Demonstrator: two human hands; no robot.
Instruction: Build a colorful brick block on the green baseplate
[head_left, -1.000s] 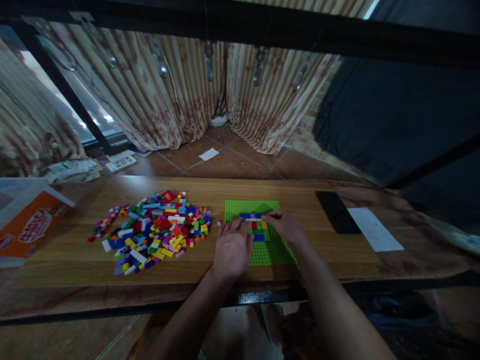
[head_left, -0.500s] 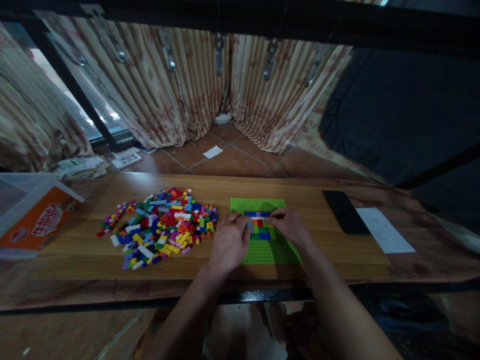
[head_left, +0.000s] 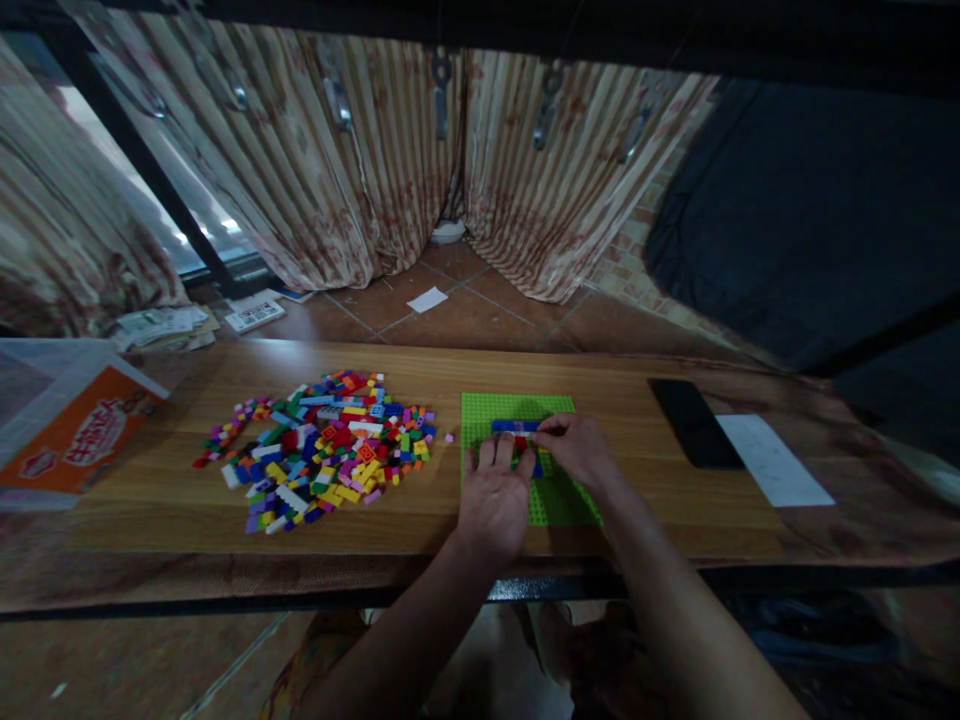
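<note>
Baseplate = ref. Blue brick row on its far half. L hand over baseplate's mid-left, fingers bent; R hand over its right side, fingertips bunched at row. Can't tell if either grips a brick. Technique: align studs, press vert., steady adj. bricks. Loose brick pile left of baseplate.

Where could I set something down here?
Bare wood shows between the green board and black slab, and between the brick pile and orange-labelled box. Crowded: the pile itself, and the board, under left hand and right hand.
</note>
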